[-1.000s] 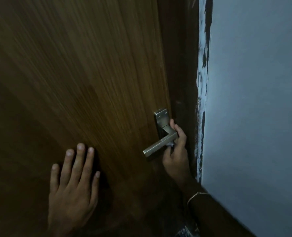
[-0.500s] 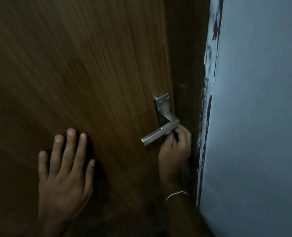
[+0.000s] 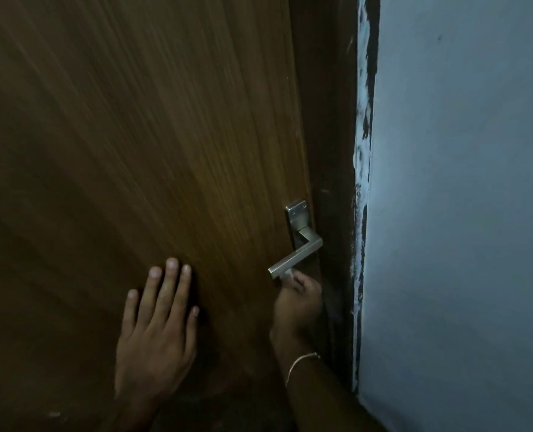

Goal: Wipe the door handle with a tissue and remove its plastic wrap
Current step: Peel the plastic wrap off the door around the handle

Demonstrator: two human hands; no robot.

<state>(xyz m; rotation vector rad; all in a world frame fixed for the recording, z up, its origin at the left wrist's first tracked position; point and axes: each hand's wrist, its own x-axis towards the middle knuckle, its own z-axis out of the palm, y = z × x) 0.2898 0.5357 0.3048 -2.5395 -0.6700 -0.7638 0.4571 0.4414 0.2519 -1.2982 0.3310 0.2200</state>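
A silver lever door handle (image 3: 296, 257) on its metal plate (image 3: 297, 215) sits near the right edge of the brown wooden door (image 3: 152, 135). My right hand (image 3: 296, 302) is just below the lever's free end, its fingers curled, pinching a small white bit (image 3: 287, 275) against the underside of the lever; whether it is tissue or plastic wrap I cannot tell. My left hand (image 3: 157, 325) lies flat on the door, fingers straight and spread, left of the handle.
A dark door frame (image 3: 333, 151) runs down right of the handle. Beyond it is a pale blue wall (image 3: 461, 198) with ragged paint along its edge (image 3: 363, 151). A thin bracelet (image 3: 301, 363) circles my right wrist.
My right hand has slid from the lever's bend down and left to its free end. My left hand stays flat on the door. The view has shifted.
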